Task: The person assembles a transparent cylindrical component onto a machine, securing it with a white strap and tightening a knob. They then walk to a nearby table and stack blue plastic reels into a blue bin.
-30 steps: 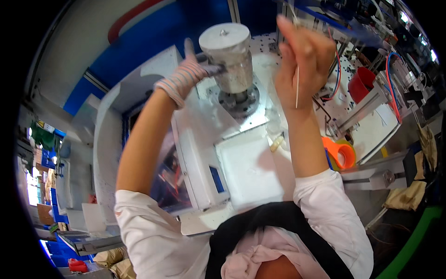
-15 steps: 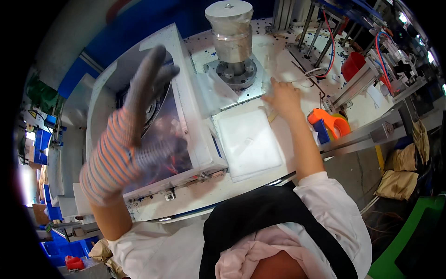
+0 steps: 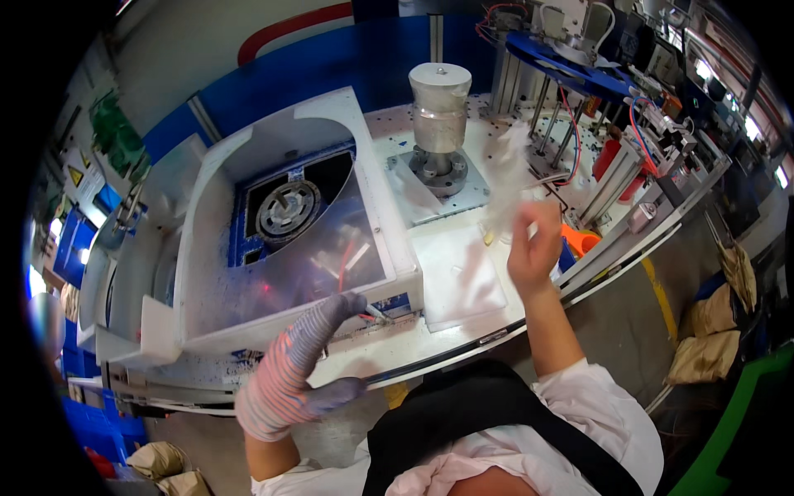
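My left hand [image 3: 302,360], in a striped knit glove with grey fingertips, is empty, with thumb and fingers spread apart. It hovers by the front edge of a white open-topped housing [image 3: 389,157], which has a round metal chuck [image 3: 287,211] inside. My bare right hand [image 3: 536,246] is raised over the right part of the bench, fingers curled and blurred. A thin, whitish see-through film [image 3: 509,169] trails up from it. To the left of that hand lies a stack of white sheets [image 3: 451,293]. Behind the stack, a metal cylinder [image 3: 438,116] stands on a flanged base plate [image 3: 455,202].
An orange tape dispenser [image 3: 581,240] sits just right of my right hand, partly hidden. Farther right are a red cup [image 3: 608,157] and a frame of metal rods [image 3: 561,124] with air tubes. A metal rail [image 3: 645,231] borders the bench on the right.
My left hand has come out of the housing, back toward me. My right hand has left the base plate's side and lifted, the film rising with it. The head view has shifted.
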